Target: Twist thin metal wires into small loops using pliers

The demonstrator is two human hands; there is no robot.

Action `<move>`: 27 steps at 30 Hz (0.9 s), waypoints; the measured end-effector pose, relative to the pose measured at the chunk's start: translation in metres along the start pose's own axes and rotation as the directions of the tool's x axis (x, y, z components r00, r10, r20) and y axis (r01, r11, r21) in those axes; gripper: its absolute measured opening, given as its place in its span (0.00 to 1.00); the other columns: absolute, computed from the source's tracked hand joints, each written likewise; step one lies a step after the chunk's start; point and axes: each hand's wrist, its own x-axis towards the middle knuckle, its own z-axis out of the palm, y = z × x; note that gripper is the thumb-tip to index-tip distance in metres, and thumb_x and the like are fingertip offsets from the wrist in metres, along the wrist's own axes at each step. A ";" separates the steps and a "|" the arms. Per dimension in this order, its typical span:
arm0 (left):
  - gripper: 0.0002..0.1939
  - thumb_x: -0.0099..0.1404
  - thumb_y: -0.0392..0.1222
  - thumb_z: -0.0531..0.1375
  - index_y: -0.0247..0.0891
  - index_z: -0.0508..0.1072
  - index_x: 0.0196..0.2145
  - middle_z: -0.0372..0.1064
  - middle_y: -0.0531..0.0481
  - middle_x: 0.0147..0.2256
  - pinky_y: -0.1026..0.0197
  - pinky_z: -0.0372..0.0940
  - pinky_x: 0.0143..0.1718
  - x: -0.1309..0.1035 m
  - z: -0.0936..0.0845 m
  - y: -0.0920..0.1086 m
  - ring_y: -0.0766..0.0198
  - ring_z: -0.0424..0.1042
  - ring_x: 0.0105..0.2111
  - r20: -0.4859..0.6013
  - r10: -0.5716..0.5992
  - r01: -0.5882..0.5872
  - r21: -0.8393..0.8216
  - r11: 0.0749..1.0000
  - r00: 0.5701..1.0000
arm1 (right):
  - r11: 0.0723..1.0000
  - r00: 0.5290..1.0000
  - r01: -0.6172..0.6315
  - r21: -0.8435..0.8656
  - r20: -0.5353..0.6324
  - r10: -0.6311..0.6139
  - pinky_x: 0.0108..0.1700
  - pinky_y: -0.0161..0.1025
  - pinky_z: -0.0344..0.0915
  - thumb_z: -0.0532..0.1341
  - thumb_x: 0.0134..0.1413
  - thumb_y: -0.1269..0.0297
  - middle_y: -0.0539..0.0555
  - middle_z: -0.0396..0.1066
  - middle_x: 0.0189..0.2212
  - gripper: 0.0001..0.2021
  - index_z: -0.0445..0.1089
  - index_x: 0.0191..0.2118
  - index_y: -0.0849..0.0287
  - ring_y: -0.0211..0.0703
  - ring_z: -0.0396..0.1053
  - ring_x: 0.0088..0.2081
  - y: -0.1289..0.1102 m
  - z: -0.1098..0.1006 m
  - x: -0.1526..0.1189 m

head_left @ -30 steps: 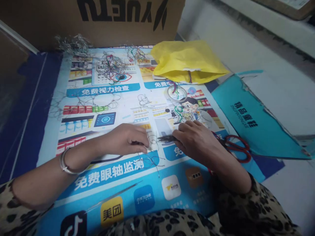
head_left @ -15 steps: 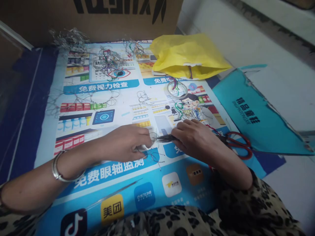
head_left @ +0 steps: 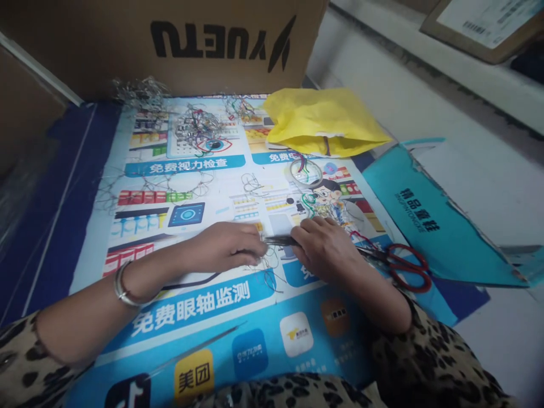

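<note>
My right hand [head_left: 325, 246] is wrapped round a pair of dark needle-nose pliers [head_left: 280, 241], whose slim jaws point left; their handles are hidden by my palm. The jaw tips reach the fingertips of my left hand [head_left: 232, 247], which is closed in a pinch on thin wire [head_left: 271, 272]. Loose strands of it curl below the fingers over the printed sheet. Just right of my right wrist lie scissors with red handles [head_left: 408, 267]. Beyond my right hand sits a tangle of fine wire with green thread [head_left: 309, 204].
Wire bundles [head_left: 198, 124] lie at the back of the printed sheet [head_left: 229, 192], before a cardboard box [head_left: 106, 45]. A tape roll [head_left: 306, 171] lies near a yellow bag [head_left: 327, 116]. A turquoise cardboard piece [head_left: 425, 221] is on the right. A thin pointed tool [head_left: 204, 345] lies in front.
The view has tilted up, so more of the box shows. My left fingers have drawn closer together at the plier tips. The pliers remain in my right hand.
</note>
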 end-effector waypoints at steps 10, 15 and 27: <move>0.11 0.67 0.46 0.49 0.43 0.68 0.40 0.66 0.50 0.35 0.64 0.59 0.35 -0.002 0.005 -0.002 0.63 0.66 0.35 -0.018 0.010 -0.007 0.131 0.991 1.000 | 0.999 0.997 -0.040 0.022 -0.063 0.042 0.36 0.40 0.48 0.58 0.50 0.63 0.54 0.65 0.31 0.04 0.64 0.31 0.58 0.47 0.59 0.36 -0.004 0.013 0.006; 0.10 0.68 0.44 0.48 0.43 0.67 0.41 0.66 0.50 0.36 0.64 0.58 0.34 -0.004 0.008 -0.002 0.63 0.65 0.35 -0.029 0.006 0.000 0.175 0.985 1.000 | 0.996 0.989 -0.089 0.016 -0.114 0.091 0.36 0.41 0.48 0.58 0.50 0.62 0.54 0.65 0.31 0.05 0.64 0.31 0.58 0.47 0.58 0.36 -0.010 0.020 0.006; 0.12 0.68 0.46 0.48 0.43 0.67 0.42 0.65 0.50 0.36 0.63 0.59 0.35 -0.004 0.009 -0.001 0.62 0.66 0.35 -0.038 0.006 0.001 0.190 0.982 0.999 | 0.992 0.981 -0.103 0.067 -0.156 0.112 0.38 0.40 0.49 0.58 0.50 0.62 0.54 0.65 0.32 0.06 0.63 0.31 0.58 0.47 0.58 0.36 -0.010 0.026 0.007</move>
